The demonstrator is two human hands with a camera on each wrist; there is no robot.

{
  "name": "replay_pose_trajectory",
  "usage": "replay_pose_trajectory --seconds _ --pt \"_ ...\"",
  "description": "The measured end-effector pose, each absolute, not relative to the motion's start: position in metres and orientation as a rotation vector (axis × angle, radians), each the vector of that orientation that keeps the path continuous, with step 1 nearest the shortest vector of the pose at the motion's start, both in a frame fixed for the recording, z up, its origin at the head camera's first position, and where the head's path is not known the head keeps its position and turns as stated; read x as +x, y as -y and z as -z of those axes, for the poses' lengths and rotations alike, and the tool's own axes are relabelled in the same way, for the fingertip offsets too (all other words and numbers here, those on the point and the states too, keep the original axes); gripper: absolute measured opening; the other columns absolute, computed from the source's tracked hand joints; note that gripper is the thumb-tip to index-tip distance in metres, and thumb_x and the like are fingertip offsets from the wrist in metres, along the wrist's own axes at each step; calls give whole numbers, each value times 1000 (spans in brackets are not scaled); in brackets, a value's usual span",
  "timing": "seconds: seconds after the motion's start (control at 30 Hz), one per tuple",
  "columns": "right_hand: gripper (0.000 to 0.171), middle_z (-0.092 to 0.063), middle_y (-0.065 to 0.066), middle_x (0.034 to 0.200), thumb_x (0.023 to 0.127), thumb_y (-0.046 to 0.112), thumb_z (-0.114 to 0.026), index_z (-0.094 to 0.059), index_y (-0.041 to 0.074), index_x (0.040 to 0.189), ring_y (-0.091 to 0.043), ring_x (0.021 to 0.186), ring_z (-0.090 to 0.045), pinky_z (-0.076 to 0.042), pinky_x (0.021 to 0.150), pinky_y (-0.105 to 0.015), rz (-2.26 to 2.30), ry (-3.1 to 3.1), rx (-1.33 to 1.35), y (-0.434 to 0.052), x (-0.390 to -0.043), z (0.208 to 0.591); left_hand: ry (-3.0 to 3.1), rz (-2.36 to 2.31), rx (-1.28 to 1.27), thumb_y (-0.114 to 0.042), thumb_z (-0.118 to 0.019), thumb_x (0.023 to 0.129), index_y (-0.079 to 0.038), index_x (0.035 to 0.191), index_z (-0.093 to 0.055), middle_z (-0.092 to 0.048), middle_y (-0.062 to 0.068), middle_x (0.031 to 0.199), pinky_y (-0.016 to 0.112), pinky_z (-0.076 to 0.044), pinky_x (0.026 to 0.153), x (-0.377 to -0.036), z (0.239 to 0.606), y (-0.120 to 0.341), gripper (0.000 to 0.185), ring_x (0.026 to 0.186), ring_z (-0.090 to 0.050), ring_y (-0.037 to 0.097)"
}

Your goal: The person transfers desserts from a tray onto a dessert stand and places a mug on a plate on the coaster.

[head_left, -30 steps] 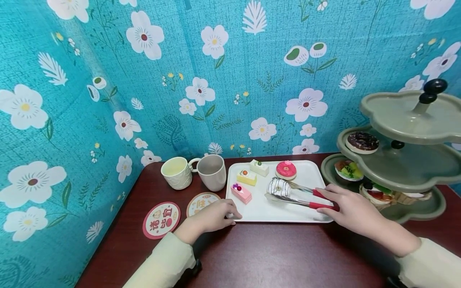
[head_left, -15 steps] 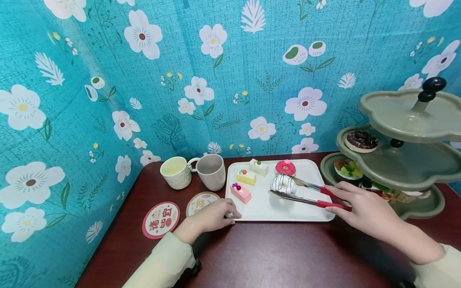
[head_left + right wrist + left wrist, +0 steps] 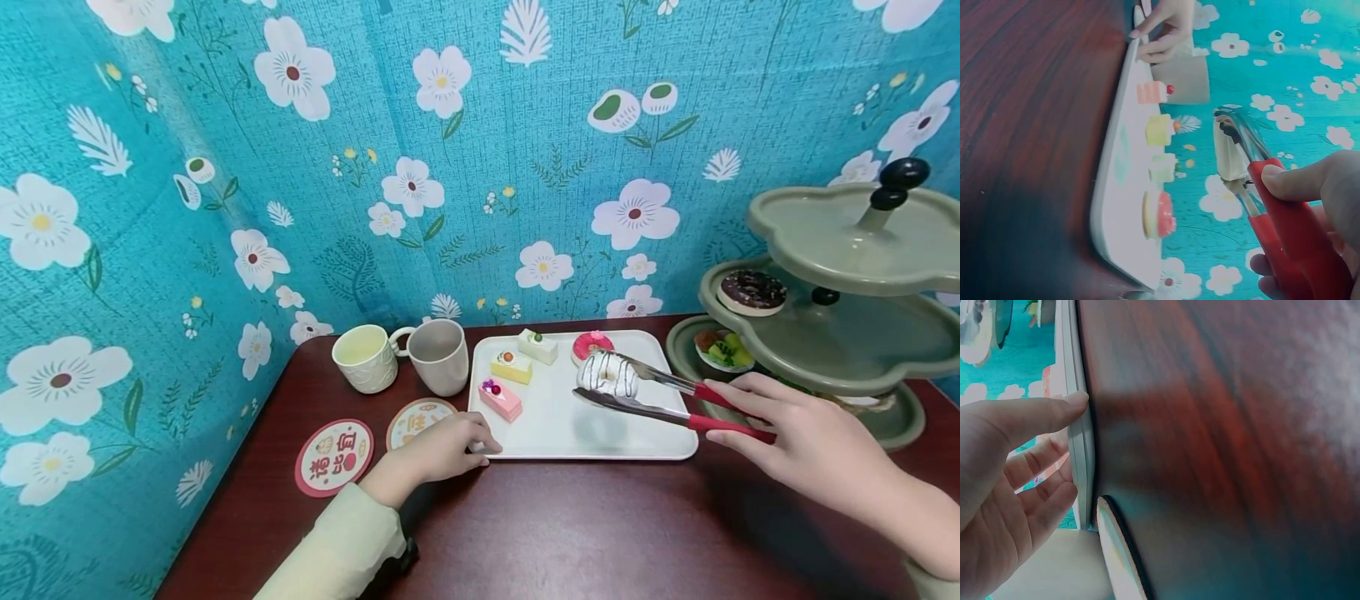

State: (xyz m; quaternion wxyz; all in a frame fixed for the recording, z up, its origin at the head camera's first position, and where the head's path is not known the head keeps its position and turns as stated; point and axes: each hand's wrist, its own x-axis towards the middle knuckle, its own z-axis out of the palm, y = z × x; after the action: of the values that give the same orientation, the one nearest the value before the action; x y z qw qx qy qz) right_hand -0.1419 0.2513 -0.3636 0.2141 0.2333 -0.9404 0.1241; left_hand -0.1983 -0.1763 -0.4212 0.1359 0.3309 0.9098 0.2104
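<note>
My right hand (image 3: pixel 795 442) grips red-handled metal tongs (image 3: pixel 675 400) that clamp a white donut with dark stripes (image 3: pixel 607 375), lifted above the white tray (image 3: pixel 585 437). The right wrist view shows the same donut (image 3: pixel 1227 150) between the tong blades (image 3: pixel 1247 140), clear of the tray (image 3: pixel 1119 187). My left hand (image 3: pixel 442 450) rests at the tray's front left corner, thumb pressed on its rim (image 3: pixel 1082 444). On the tray lie a pink donut (image 3: pixel 588 343), a pink cake slice (image 3: pixel 501 400), a yellow cake (image 3: pixel 512 367) and a white cake (image 3: pixel 538 346).
A green three-tier stand (image 3: pixel 825 333) at the right holds a chocolate donut (image 3: pixel 752 292) and a fruit tart (image 3: pixel 722 350). Two cups (image 3: pixel 366 357) (image 3: pixel 441 357) and two round coasters (image 3: pixel 333 457) (image 3: pixel 416 421) sit left of the tray. Floral blue cloth walls the back and left.
The right hand has raised the tongs with the striped donut off the tray and carried it to the right. The left hand has stayed at the tray corner.
</note>
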Motion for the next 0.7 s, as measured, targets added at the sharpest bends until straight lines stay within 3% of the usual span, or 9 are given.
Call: replay_pose_trajectory --seconds 0.17,0.27,0.5,0.6,0.7 --pt "64 -68 -13 107 66 33 -94 -74 1 118 -29 76 -66 -50 54 -44 -308 2615 604 -261 -139 356 -2636 -608 961 -4 -77 90 -9 107 -81 -67 0 103 26 -52 88 -198 420 176 18 98 -62 12" --pt "65 -66 -18 106 64 29 -95 -73 -2 117 -28 71 -63 -46 51 -37 -289 2640 555 -267 -138 352 -2635 -607 957 -3 -76 91 -9 107 -80 -67 0 103 26 -52 87 -199 419 177 18 97 -62 12" --pt "70 -62 -14 101 69 41 -91 -71 -4 119 -18 63 -50 -35 48 -28 -292 2618 457 -279 -132 342 -2631 -595 942 -4 -76 91 -9 108 -80 -67 0 103 27 -52 88 -200 417 177 18 98 -61 12" --pt "79 -62 -15 99 75 61 -79 -71 -5 118 -12 63 -46 -32 48 -26 -320 2569 452 -286 -130 339 -2631 -596 943 -3 -76 91 -9 107 -80 -67 0 103 27 -52 88 -200 418 177 18 98 -61 11" --pt "95 -62 -15 95 77 78 -56 -72 -8 114 -1 66 -41 -30 47 -21 -393 2475 478 -293 -130 338 -2631 -597 945 -3 -76 91 -9 107 -80 -67 -1 103 27 -52 88 -200 417 177 18 97 -61 11"
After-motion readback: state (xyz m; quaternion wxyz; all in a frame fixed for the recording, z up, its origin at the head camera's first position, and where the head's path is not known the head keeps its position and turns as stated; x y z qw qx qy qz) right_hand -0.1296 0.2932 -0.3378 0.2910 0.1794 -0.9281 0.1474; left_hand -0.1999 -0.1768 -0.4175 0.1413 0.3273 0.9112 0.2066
